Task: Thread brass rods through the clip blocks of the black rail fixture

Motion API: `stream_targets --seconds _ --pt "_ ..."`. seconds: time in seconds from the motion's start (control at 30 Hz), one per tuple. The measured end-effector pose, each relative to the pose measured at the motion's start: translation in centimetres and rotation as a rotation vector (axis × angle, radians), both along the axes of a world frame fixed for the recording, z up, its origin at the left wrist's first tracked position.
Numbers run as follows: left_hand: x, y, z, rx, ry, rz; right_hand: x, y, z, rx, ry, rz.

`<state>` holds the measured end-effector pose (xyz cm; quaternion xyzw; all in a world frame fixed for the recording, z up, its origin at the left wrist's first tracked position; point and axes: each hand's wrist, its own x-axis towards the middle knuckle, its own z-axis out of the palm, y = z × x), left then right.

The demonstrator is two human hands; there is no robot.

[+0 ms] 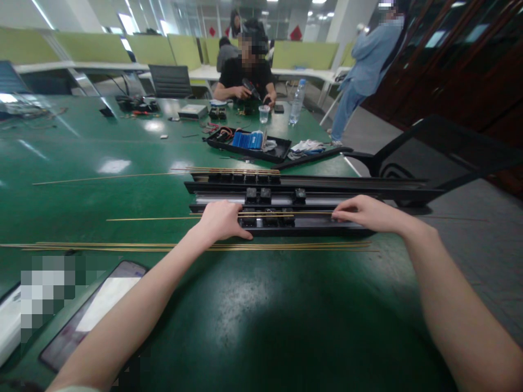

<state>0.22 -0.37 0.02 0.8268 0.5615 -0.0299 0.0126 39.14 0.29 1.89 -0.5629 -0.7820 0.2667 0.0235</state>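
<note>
Several long black channel rails (318, 233) lie side by side on the green table, with small black blocks (270, 218) set in them. My left hand (220, 220) grips the nearest rail close to its left end, thumb on the front side, fingers over the top. Thin brass rods (147, 219) run along that rail over the blocks and pass under my left hand. Farther right, my right hand (359, 213) pinches a thin brass rod (314, 213) between thumb and fingertips above the same rail. The rod's far end shows faintly beyond my wrist.
Loose brass rods (286, 246) lie in front of the rails. A phone (93, 313) is at lower left. Behind the rails are a black tray (281, 149), gloves (306, 148), a bottle (297, 103) and a cup (263, 113). A person (245, 76) works opposite; a chair (441, 147) stands right.
</note>
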Motion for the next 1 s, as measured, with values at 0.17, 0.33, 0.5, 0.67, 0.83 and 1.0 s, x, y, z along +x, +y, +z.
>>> stream_targets --seconds 0.17,0.33,0.5,0.67,0.83,1.0 --pt "0.0 0.0 0.0 -0.003 -0.001 0.001 0.3 0.1 0.1 0.001 -0.024 -0.025" --pt "-0.1 0.1 -0.2 0.015 0.005 -0.008 0.5 0.1 0.1 -0.008 -0.038 -0.040" --pt "-0.1 0.1 -0.3 0.025 0.011 -0.015 0.6 0.2 0.1 -0.020 -0.032 -0.045" --pt "0.0 0.2 -0.3 0.016 0.023 -0.001 1.0 0.3 0.1 -0.016 -0.035 -0.030" --pt "0.2 0.1 -0.2 0.000 0.023 0.009 1.4 0.3 0.1 -0.014 -0.053 -0.040" --pt "0.1 0.2 -0.1 -0.004 0.019 0.000 1.5 0.2 0.1 -0.031 -0.052 -0.062"
